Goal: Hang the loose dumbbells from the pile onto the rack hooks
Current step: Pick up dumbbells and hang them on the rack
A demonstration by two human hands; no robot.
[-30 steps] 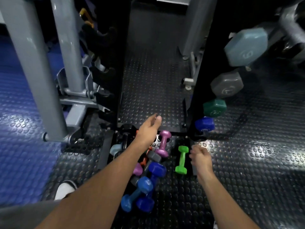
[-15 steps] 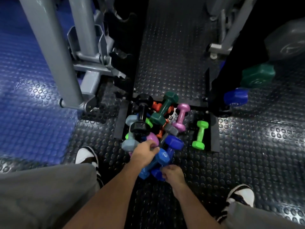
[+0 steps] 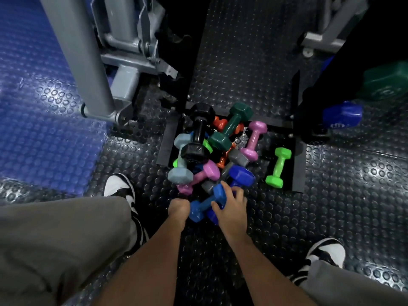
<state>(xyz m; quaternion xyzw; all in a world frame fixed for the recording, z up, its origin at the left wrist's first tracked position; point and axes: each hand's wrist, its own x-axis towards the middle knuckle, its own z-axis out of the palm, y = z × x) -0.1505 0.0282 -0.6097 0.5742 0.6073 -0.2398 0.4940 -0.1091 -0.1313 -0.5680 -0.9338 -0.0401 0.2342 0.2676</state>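
Observation:
A pile of loose dumbbells lies on the floor between the rack's feet: black (image 3: 197, 133), dark green (image 3: 230, 127), pink (image 3: 254, 140), grey-blue (image 3: 181, 160) and others. A lime green dumbbell (image 3: 278, 167) lies apart on the right. My right hand (image 3: 231, 206) grips a blue dumbbell (image 3: 204, 205) at the near edge of the pile, thumb on its bar and fingers over its upper head. My left hand (image 3: 178, 206) sits knuckles-up against that dumbbell's lower head, its fingers hidden. On the black rack (image 3: 313, 93) at the right hang a green dumbbell (image 3: 386, 85) and a dark blue one (image 3: 342, 117).
A grey machine post and its bracket (image 3: 88, 69) stand at the left on a blue mat (image 3: 33, 120). My two black-and-white shoes (image 3: 120, 188) (image 3: 326, 252) flank the pile on the studded black floor. Another grey frame (image 3: 324, 40) stands at the back right.
I have bent lower over the pile. My right hand moved up onto the blue dumbbell's bar and head. My left hand slid from its middle to its lower end.

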